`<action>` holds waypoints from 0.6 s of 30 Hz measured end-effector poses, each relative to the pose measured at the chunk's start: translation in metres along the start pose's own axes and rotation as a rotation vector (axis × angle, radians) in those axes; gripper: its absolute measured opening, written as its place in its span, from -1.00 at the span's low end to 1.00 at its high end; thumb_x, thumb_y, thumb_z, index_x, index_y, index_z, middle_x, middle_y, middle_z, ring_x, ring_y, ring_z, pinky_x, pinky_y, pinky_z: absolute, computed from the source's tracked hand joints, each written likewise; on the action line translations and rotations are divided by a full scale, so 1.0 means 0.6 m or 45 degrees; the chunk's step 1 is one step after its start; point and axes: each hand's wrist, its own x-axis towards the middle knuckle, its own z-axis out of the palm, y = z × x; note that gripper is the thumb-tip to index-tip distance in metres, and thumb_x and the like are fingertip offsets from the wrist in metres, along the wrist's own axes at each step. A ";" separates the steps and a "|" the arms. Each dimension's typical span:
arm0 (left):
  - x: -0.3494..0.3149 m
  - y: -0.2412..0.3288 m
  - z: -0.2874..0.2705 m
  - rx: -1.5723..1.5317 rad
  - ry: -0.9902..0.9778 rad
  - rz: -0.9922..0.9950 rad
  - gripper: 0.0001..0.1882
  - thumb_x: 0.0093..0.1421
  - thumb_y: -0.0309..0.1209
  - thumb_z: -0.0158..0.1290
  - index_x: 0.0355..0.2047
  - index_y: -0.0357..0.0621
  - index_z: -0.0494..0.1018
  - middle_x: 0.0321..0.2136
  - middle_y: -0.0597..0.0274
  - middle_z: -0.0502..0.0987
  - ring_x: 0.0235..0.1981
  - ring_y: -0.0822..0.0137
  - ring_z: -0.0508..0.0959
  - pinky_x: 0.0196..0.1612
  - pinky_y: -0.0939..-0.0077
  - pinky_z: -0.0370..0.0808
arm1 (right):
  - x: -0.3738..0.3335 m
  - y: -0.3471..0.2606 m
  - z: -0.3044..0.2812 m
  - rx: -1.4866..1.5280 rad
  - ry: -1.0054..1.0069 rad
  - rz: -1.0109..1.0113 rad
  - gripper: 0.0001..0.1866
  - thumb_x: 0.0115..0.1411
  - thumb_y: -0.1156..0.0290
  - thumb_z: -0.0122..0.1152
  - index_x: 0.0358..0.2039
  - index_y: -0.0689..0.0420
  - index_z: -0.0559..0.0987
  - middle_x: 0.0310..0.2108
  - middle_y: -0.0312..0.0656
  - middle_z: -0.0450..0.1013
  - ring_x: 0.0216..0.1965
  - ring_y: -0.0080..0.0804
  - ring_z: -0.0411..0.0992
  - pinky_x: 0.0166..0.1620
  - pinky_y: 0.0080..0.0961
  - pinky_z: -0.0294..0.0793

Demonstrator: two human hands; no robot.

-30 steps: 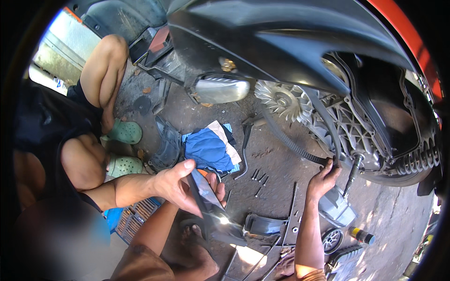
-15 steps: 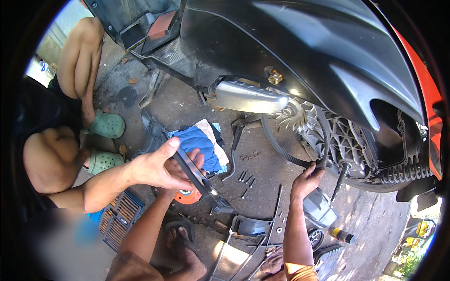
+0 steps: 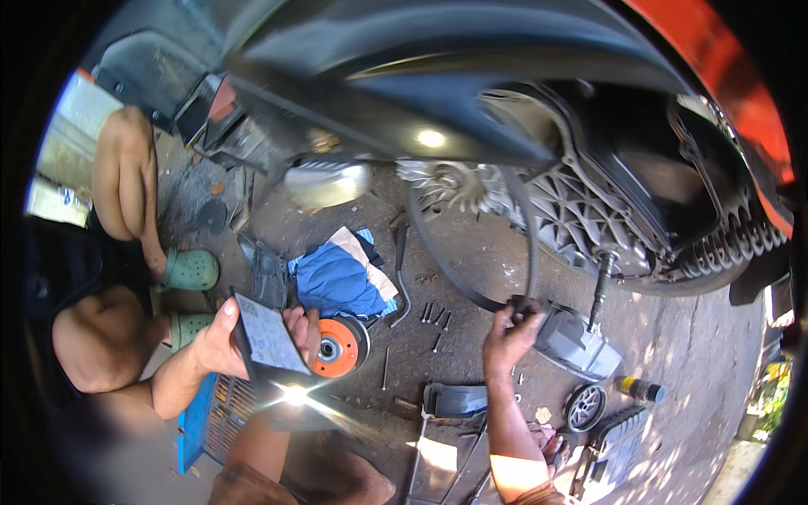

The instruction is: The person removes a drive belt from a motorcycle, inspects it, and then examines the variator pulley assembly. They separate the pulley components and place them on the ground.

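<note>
My right hand (image 3: pixel 512 332) is closed on the lower end of a black drive belt (image 3: pixel 446 273). The loop rises to the finned metal fan pulley (image 3: pixel 448 187) on the scooter's bared engine side (image 3: pixel 581 223). My left forearm (image 3: pixel 257 442) comes up from the lower edge. Its hand is hidden behind a flat dark device (image 3: pixel 273 337), or overlaps the fingers beside it; I cannot tell which. The device has a pale face and a bright glare at its lower end. Another person's hand (image 3: pixel 217 345) grips it. Just beyond is a round orange part (image 3: pixel 330 358) with a metal hub.
Blue and beige cloths (image 3: pixel 341 278) lie on the ground near several bolts (image 3: pixel 433 316). A grey cover (image 3: pixel 576 341), a black wheel-like part (image 3: pixel 585 408) and a spray can (image 3: pixel 640 389) sit at the right. A blue case (image 3: pixel 210 421) stands lower left, near the other person's green clogs (image 3: pixel 192 269).
The view has shifted closer to the scooter's rear side. The other person's device has turned its pale face up. My right hand keeps hold of the belt.
</note>
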 end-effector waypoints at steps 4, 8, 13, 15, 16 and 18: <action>-0.006 0.015 -0.021 -0.855 0.267 -0.271 -0.58 0.25 -0.21 -0.09 -0.23 -0.37 0.54 -0.32 -0.34 0.58 -0.21 -0.27 0.57 -0.06 0.02 0.41 | -0.054 -0.024 0.046 0.099 -0.095 0.001 -0.64 0.21 0.51 0.24 -0.03 0.27 0.36 -0.29 0.05 0.51 -0.29 -0.07 0.53 -0.17 -0.22 0.53; 0.025 0.038 -0.065 -0.767 0.093 -0.585 -0.58 0.24 -0.22 -0.09 -0.27 -0.43 0.51 -0.37 -0.40 0.53 -0.27 -0.25 0.57 -0.15 0.04 0.40 | -0.113 -0.068 0.075 0.265 -0.292 0.268 -0.69 0.19 0.54 0.25 -0.12 0.22 0.34 -0.37 -0.01 0.49 -0.35 -0.10 0.53 -0.20 -0.23 0.51; 0.029 0.032 -0.082 -0.909 0.042 -0.659 -0.53 0.25 -0.15 -0.05 -0.21 -0.41 0.57 -0.28 -0.37 0.60 -0.18 -0.30 0.58 -0.03 -0.01 0.42 | -0.138 -0.091 0.101 0.304 -0.165 0.165 -0.57 0.16 0.50 0.30 -0.05 0.28 0.29 -0.36 0.13 0.47 -0.38 0.16 0.50 -0.28 -0.07 0.49; 0.029 0.025 -0.078 -0.948 0.081 -0.650 -0.55 0.25 -0.19 -0.06 -0.24 -0.43 0.55 -0.35 -0.27 0.61 -0.26 -0.15 0.60 -0.09 0.07 0.44 | -0.140 -0.091 0.103 0.355 -0.153 0.180 -0.59 0.13 0.48 0.30 -0.07 0.29 0.34 -0.29 0.16 0.47 -0.30 0.20 0.49 -0.24 -0.05 0.49; 0.030 0.020 -0.077 -1.002 0.078 -0.688 -0.56 0.25 -0.20 -0.06 -0.26 -0.43 0.55 -0.39 -0.22 0.59 -0.29 -0.06 0.58 -0.10 0.12 0.44 | -0.142 -0.091 0.101 0.391 -0.105 0.148 -0.59 0.11 0.48 0.30 -0.09 0.29 0.36 -0.25 0.17 0.47 -0.25 0.22 0.48 -0.22 -0.04 0.50; 0.033 0.016 -0.074 -1.112 0.004 -0.737 -0.58 0.25 -0.23 -0.07 -0.28 -0.43 0.55 -0.47 -0.12 0.55 -0.36 0.10 0.54 -0.13 0.22 0.45 | -0.142 -0.090 0.096 0.415 -0.095 0.122 -0.58 0.09 0.47 0.31 -0.08 0.29 0.37 -0.26 0.14 0.46 -0.25 0.19 0.47 -0.20 -0.06 0.49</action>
